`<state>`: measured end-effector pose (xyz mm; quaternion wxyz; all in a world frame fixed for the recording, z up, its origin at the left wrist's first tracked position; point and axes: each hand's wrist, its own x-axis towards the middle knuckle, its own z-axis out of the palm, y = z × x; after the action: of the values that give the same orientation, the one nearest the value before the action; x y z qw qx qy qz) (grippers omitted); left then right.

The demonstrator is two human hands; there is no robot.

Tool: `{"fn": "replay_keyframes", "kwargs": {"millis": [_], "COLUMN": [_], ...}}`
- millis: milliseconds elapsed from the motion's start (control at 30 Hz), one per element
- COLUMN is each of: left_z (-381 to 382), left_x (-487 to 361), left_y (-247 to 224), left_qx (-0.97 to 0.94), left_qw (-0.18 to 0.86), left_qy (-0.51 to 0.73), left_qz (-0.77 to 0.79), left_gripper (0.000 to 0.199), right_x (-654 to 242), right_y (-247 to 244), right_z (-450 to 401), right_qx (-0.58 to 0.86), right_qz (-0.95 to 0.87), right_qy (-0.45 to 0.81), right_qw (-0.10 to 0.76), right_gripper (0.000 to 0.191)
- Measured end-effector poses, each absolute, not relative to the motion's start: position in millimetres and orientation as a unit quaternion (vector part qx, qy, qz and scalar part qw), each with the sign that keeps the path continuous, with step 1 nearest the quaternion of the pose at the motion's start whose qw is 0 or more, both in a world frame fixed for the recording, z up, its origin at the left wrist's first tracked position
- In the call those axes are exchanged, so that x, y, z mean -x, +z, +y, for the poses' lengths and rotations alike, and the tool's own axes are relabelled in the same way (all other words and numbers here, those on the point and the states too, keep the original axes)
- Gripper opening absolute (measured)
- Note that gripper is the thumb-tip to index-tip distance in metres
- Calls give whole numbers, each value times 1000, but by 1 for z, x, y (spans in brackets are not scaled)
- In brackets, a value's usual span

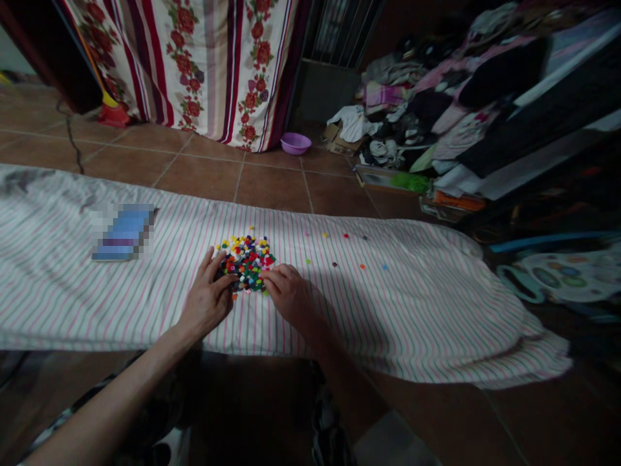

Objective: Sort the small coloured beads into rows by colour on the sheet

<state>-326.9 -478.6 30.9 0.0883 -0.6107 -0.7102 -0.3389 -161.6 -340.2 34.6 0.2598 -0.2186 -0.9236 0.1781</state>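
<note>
A heap of small colourful pieces (250, 262), block-like and too small to name surely, lies on a striped cloth (160, 291). At the heap's left edge, my left hand (208, 294) rests with fingers spread, thumb and fingertips touching the pieces. My right hand (291, 298) reaches in from the right, fingertips pinched together beside some pink pieces; whatever is between them is hidden. To the right of the heap, several single pieces lie apart in two loose rows, among them a red piece (346, 235), a brown piece (334, 264) and a blue piece (385, 266).
A pixelated blue flat object (123, 233) lies left on the cloth. Beyond, on the tiled floor (208, 168), are a purple basin (295, 143), a red-and-yellow broom (114, 110) and a floral curtain (194, 65). Piled clothes (412, 97) fill the right back.
</note>
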Motion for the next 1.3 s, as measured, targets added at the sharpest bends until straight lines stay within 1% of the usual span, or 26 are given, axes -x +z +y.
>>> {"fn": "replay_keyframes", "kwargs": {"millis": [167,367,533,800,933,1133,1300], "left_z": [-478,-478,-480,-479,-479,-478,-476], "left_x": [326,325,326,328,329,330,331], "left_y": [31,31,30,29,29,27,28], "left_qx": [611,617,622,627,628,636,639], "left_qw": [87,94,92,92,96,104,111], "left_qy": [-334,-330,-327,-337,-342,-341,-340], "left_qz": [-712,-708,-705,-697,-692,-684,-681], "left_gripper": [27,25,25,23,24,24,23], "right_x": [171,181,184,185,185,184,184], "right_y": [40,46,51,45,43,42,41], "right_z": [-349,-364,-370,-371,-370,-371,-372], "right_qx": [185,180,170,156,139,134,145], "right_qz": [-928,-942,-952,-949,-953,-955,-951], "right_qy": [183,180,154,146,139,135,145], "right_qw": [266,219,201,232,230,227,231], "right_gripper": [17,12,15,17,19,14,13]}}
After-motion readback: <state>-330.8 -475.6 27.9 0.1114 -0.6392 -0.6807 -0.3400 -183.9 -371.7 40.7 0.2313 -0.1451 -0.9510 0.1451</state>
